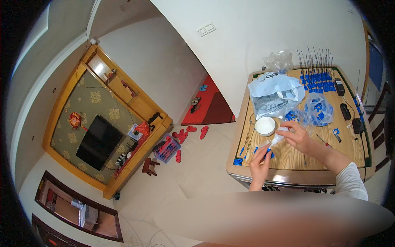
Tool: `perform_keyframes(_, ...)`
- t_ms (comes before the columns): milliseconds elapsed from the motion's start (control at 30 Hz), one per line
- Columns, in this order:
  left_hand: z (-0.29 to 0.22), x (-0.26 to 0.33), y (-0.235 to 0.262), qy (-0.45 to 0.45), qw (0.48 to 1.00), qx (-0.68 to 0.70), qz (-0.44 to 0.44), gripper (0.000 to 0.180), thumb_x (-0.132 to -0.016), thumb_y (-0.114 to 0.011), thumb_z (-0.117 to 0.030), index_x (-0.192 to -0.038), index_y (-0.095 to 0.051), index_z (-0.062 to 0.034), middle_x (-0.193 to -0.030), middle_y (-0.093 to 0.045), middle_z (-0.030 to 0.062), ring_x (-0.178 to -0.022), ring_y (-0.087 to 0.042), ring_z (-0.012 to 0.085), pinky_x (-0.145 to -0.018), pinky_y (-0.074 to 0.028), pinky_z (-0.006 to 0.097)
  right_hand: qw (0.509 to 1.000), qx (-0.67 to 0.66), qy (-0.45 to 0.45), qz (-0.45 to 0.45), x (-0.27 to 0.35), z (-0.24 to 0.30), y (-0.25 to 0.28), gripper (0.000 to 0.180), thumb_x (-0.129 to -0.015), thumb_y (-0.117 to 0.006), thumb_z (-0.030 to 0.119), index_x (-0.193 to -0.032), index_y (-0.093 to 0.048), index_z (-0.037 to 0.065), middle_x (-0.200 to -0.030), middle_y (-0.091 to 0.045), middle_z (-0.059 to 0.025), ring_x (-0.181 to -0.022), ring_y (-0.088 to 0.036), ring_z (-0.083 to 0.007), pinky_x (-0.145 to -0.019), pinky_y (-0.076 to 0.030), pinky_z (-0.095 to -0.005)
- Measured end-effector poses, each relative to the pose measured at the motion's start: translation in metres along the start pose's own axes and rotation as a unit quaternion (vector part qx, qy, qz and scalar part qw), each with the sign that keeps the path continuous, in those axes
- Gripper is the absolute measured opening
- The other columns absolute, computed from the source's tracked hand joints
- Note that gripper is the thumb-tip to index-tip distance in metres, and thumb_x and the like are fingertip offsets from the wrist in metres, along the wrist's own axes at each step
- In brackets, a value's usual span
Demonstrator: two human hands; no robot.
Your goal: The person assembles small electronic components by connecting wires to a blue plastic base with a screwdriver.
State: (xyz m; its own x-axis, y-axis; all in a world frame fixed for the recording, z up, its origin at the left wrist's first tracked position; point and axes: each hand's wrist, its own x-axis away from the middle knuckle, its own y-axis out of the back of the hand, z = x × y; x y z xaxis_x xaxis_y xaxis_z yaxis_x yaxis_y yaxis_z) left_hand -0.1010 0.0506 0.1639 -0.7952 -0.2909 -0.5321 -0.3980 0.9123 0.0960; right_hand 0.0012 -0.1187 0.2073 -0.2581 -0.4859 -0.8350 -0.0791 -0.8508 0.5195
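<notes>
My left hand (259, 165) is closed near the front left of the wooden table, with a small blue piece (269, 151) between its fingertips. My right hand (297, 136) grips a white squeeze bottle (278, 136), tilted so its narrow tip meets or nearly meets the blue piece; contact is too small to tell. Just behind the hands stands a round white tub (265, 126). Left of them lie thin rods with spring coils (248, 140) and a few blue bits (238, 161).
Toward the back are a printed plastic bag (273, 92), a clear bag of blue parts (320, 109) and rows of upright coiled rods on blue bases (317, 82). Black adapters (358, 126) with cords line the right edge. A red-handled screwdriver (325, 142) lies beside my right forearm.
</notes>
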Motion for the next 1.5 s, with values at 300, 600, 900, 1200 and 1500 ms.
perform_keyframes(300, 0.001, 0.000, -0.003, 0.002, 0.999, 0.030, -0.011, 0.025, -0.084, -0.059, 0.003, -0.109, -0.063, 0.0010, -0.103, -0.062, 0.0106, -0.083, -0.061, 0.0130, -0.071, -0.052, 0.023, 1.000, 0.026, 0.013, -0.005, -0.005, 0.002, 0.003, 0.035, -0.071, -0.067, -0.002, -0.103, -0.065, 0.010, -0.101, -0.056, -0.0104, -0.083, -0.057, -0.0233, -0.067, -0.049, -0.0312)
perform_keyframes(600, -0.001, -0.001, -0.004, 0.008, 1.000, 0.023, -0.012, 0.022, -0.084, -0.059, 0.002, -0.106, -0.063, 0.0036, -0.100, -0.063, 0.0105, -0.079, -0.062, 0.0127, -0.067, -0.052, 0.022, 0.999, 0.042, 0.029, -0.019, -0.003, -0.002, 0.002, 0.036, -0.069, -0.068, -0.002, -0.102, -0.066, 0.010, -0.099, -0.057, -0.0109, -0.082, -0.057, -0.0234, -0.067, -0.049, -0.0313)
perform_keyframes(900, 0.003, -0.001, -0.005, 0.000, 0.999, 0.030, -0.012, 0.022, -0.084, -0.059, 0.002, -0.106, -0.063, 0.0038, -0.100, -0.062, 0.0103, -0.079, -0.063, 0.0123, -0.066, -0.052, 0.022, 0.998, 0.052, 0.037, -0.017, -0.005, -0.002, 0.005, 0.039, -0.067, -0.066, -0.004, -0.103, -0.066, 0.011, -0.098, -0.056, -0.0094, -0.080, -0.057, -0.0218, -0.066, -0.049, -0.0307)
perform_keyframes(1200, 0.006, -0.001, -0.005, 0.002, 0.999, 0.032, -0.009, 0.022, -0.084, -0.059, 0.002, -0.105, -0.063, 0.0033, -0.100, -0.062, 0.0105, -0.078, -0.063, 0.0134, -0.067, -0.053, 0.023, 0.997, 0.061, 0.043, -0.009, -0.006, -0.001, 0.008, 0.042, -0.065, -0.063, -0.004, -0.103, -0.066, 0.011, -0.099, -0.056, -0.0095, -0.080, -0.056, -0.0221, -0.067, -0.048, -0.0314)
perform_keyframes(1500, 0.011, 0.000, -0.004, 0.007, 1.000, 0.027, -0.014, 0.021, -0.084, -0.060, 0.001, -0.105, -0.064, 0.0025, -0.100, -0.063, 0.0101, -0.080, -0.063, 0.0127, -0.066, -0.052, 0.022, 0.997, 0.052, 0.058, -0.019, -0.009, 0.001, 0.008, 0.042, -0.064, -0.066, -0.002, -0.104, -0.066, 0.012, -0.099, -0.057, -0.0106, -0.079, -0.057, -0.0229, -0.066, -0.048, -0.0319)
